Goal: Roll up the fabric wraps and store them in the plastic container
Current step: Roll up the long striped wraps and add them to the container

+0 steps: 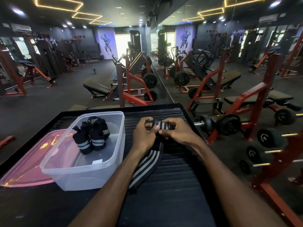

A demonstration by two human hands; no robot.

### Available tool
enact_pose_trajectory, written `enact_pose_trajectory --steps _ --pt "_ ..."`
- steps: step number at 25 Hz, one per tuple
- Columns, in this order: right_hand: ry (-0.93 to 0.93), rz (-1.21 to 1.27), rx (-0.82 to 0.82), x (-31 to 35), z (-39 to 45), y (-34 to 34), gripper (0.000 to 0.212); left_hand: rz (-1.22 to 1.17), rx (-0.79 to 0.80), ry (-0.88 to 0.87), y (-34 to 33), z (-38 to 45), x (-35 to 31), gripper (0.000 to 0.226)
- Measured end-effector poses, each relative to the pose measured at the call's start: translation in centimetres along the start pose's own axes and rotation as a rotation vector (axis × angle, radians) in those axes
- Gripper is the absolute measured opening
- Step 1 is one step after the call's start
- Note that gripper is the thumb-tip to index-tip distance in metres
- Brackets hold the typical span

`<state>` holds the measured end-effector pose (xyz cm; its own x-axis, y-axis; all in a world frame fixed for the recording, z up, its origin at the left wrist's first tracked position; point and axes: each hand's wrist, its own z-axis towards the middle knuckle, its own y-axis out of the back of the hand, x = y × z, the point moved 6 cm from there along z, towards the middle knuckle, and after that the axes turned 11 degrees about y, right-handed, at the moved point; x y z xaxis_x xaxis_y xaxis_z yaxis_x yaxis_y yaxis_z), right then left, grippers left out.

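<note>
Over on the left, a pink lid lies flat on the black ribbed counter, partly tucked under the clear plastic container. Inside the container stand the rolled wraps, black with grey stripes, bunched toward its far side; I count about three, though they overlap too much to be sure.

Just to the right of the container, the left hand and the right hand meet over one striped wrap. Both are closed on its far end, fingers curled and thumbs pinching the start of a roll held between them. The rest of the wrap trails back toward the person along the counter, passing under the left forearm, its loose end lying flat near the container's front corner.

The roll looks barely begun, and that is where I'd expect trouble. If the first turns are slack or skewed, the stripes will likely walk off to one side and the bundle will cone out. The forearm resting over the tail could also drag or twist it as it feeds in. Past the counter's right edge, dumbbells sit on a rack.
</note>
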<state>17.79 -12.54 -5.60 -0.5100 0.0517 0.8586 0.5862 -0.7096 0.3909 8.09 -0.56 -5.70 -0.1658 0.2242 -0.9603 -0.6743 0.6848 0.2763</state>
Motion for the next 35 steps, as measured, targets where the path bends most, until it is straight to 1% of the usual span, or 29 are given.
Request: enact_pose_trajectory --steps 3,5,6,8,9,10,12,14,16,19,23,26,27,30,31,33,34,35 --pt "-0.025 -0.215 -0.215 -0.3 0.1 2.5 0.035 0.212 0.0 -0.083 -0.6 -0.2 -0.2 0.034" --pt "-0.083 -0.341 -0.328 -0.5 -0.4 4.6 0.032 0.432 0.027 -0.124 -1.5 -0.3 0.1 0.047" --pt "-0.124 -0.371 -0.34 -1.0 -0.7 5.2 0.03 0.556 0.045 -0.116 -1.9 -0.4 0.4 0.058" --pt "-0.2 -0.421 -0.307 -1.9 -1.2 5.8 0.03 0.776 0.098 -0.065 -2.4 -0.9 1.2 0.078" --pt "-0.223 -0.449 -0.281 -2.3 -1.3 5.9 0.032 0.847 0.129 -0.045 -2.5 -1.2 1.7 0.083" --pt "-0.238 -0.478 -0.249 -2.7 -1.4 5.8 0.034 0.877 0.146 -0.036 -2.6 -1.2 2.1 0.081" --pt "-0.259 -0.521 -0.171 -3.2 -1.5 5.4 0.043 0.831 0.133 -0.043 -2.5 -0.8 2.6 0.064" --pt "-0.287 -0.571 -0.071 -3.9 -1.5 4.8 0.053 0.685 0.077 -0.049 -1.8 -0.5 2.3 0.043" --pt "-0.314 -0.636 0.003 -4.7 -1.5 4.2 0.062 0.526 0.018 -0.009 -0.9 -0.5 1.5 0.033" --pt "-0.317 -0.674 0.037 -5.0 -1.4 3.8 0.07 0.367 -0.073 0.056 0.4 -0.8 0.7 0.025" --pt "-0.22 -0.744 0.039 -4.2 -0.8 3.6 0.065 0.177 -0.117 0.171 1.0 -0.8 0.5 0.026" --pt "-0.147 -0.737 0.02 -3.4 -0.7 3.4 0.059 0.08 -0.126 0.207 1.2 -0.6 0.5 0.028" --pt "-0.117 -0.718 -0.011 -3.0 -0.6 3.6 0.054 0.052 -0.121 0.217 1.3 -0.6 0.5 0.03" --pt "0.057 -0.598 -0.213 -1.0 -0.4 4.4 0.043 -0.109 -0.095 0.244 1.4 -0.1 1.0 0.045" --pt "0.095 -0.52 -0.256 -0.4 -0.4 4.4 0.038 -0.16 -0.083 0.256 1.3 -0.1 1.1 0.047" --pt "0.116 -0.272 -0.26 0.4 -0.4 3.8 0.029 -0.245 -0.067 0.256 1.2 -0.3 0.7 0.033" --pt "0.104 -0.154 -0.237 0.6 -0.5 3.2 0.032 -0.278 -0.078 0.255 1.3 -0.5 0.4 0.027" --pt "0.084 -0.073 -0.196 0.8 -0.6 2.5 0.042 -0.315 -0.085 0.253 1.3 -0.5 0.1 0.025"
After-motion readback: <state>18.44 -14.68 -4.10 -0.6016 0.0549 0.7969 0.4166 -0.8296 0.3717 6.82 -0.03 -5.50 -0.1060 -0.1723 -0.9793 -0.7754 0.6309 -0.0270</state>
